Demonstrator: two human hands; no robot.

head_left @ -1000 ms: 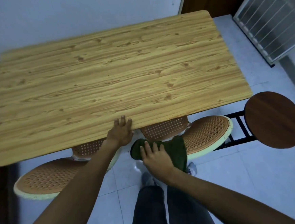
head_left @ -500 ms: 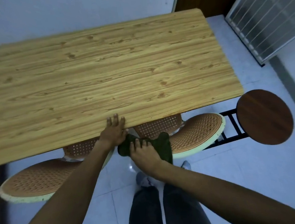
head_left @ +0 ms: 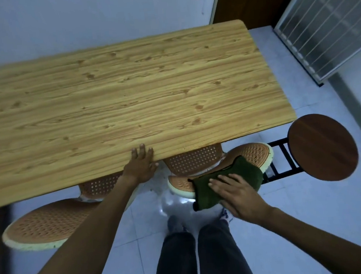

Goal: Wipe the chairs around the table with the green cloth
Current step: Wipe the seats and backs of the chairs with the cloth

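Note:
A dark green cloth (head_left: 240, 171) lies on the right perforated orange chair seat (head_left: 252, 152), which has a pale rim. My right hand (head_left: 236, 194) presses flat on the cloth's near part, fingers spread over it. My left hand (head_left: 142, 167) rests on the near edge of the wooden table (head_left: 129, 97), fingers on top, holding nothing. A second orange chair seat (head_left: 46, 225) sits at the lower left, partly under my left forearm. The backrests of both chairs are tucked under the table edge.
A round dark-brown stool (head_left: 323, 147) on a black metal frame stands right of the wiped chair. My legs in dark trousers (head_left: 202, 258) are on the pale tiled floor. A wire-grid panel (head_left: 326, 23) leans at the back right beside a wooden door.
My right hand has slid the green cloth rightward along the right chair seat, away from the gap between the chairs. My left hand stays on the table edge.

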